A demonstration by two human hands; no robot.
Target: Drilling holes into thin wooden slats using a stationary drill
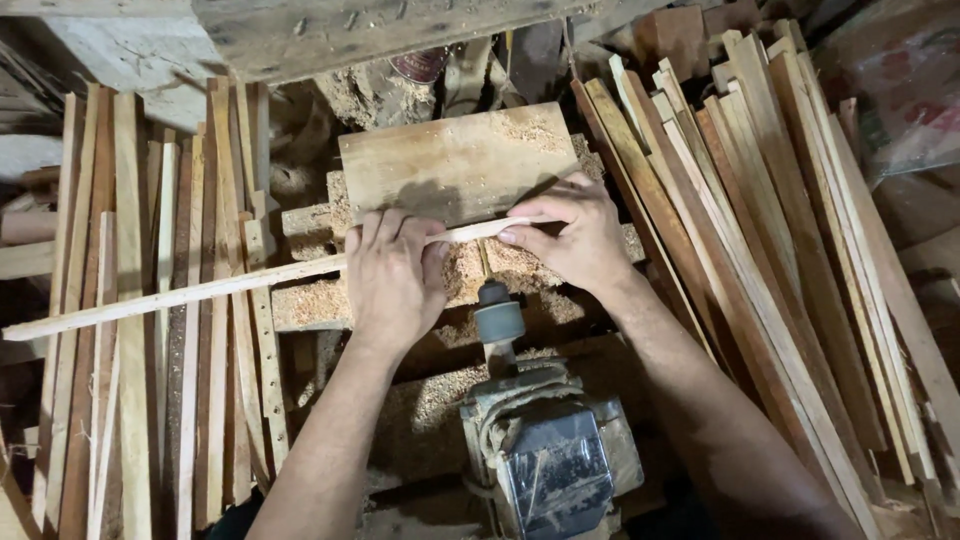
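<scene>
A long thin pale wooden strip (pixel 190 292) lies across the sawdust-covered work block, running from far left up to the right. My left hand (pixel 393 275) presses down flat on its middle part. My right hand (pixel 570 232) pinches the strip's right end with fingers and thumb. A flat wooden board (pixel 450 160) covered in sawdust sits just behind the strip. Right below the strip, between my hands, stands a grey spindle (pixel 498 318) on an electric motor (pixel 550 460).
A pile of narrow wooden slats (pixel 150 330) lies at the left. A bigger heap of longer reddish and pale slats (pixel 770 230) leans at the right. Sawdust (pixel 420 400) covers the bench around the motor. A thick beam (pixel 400 25) crosses the top.
</scene>
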